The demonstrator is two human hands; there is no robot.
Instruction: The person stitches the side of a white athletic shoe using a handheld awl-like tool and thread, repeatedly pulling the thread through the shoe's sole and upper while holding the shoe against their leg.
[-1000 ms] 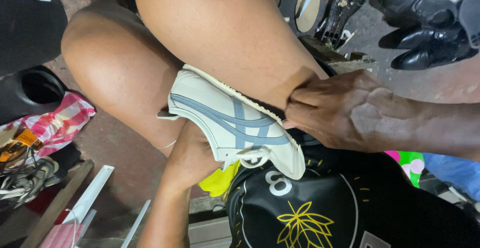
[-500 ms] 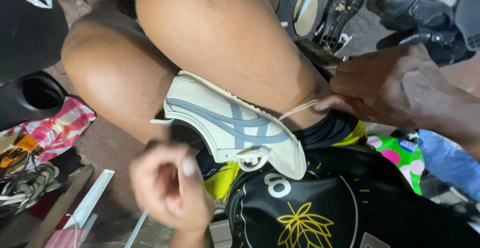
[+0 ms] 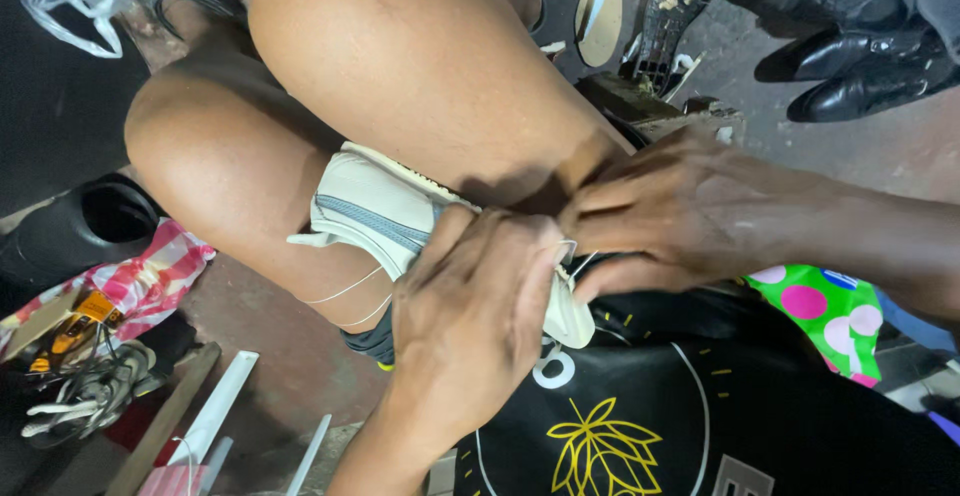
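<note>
A cream sneaker with grey-blue stripes (image 3: 372,208) is wedged between my bare knees, sole edge up. My left hand (image 3: 475,316) lies over its toe end, fingers curled around the shoe. My right hand (image 3: 668,218) meets it from the right, fingertips pinched at the shoe's edge where a thin white thread (image 3: 345,290) runs out and loops down across my left leg. Whether a needle is held is hidden by the fingers.
Black dress shoes (image 3: 850,41) and upturned soles (image 3: 640,6) lie at the top right. A black bucket (image 3: 95,226), a pink checked cloth (image 3: 150,281) and a tangle of laces (image 3: 85,396) sit at left. A black printed bag (image 3: 640,416) covers my lap.
My left hand rose from below and closed over the sneaker's toe. My right hand came back in from the right to the shoe's edge, and the thread now hangs slack.
</note>
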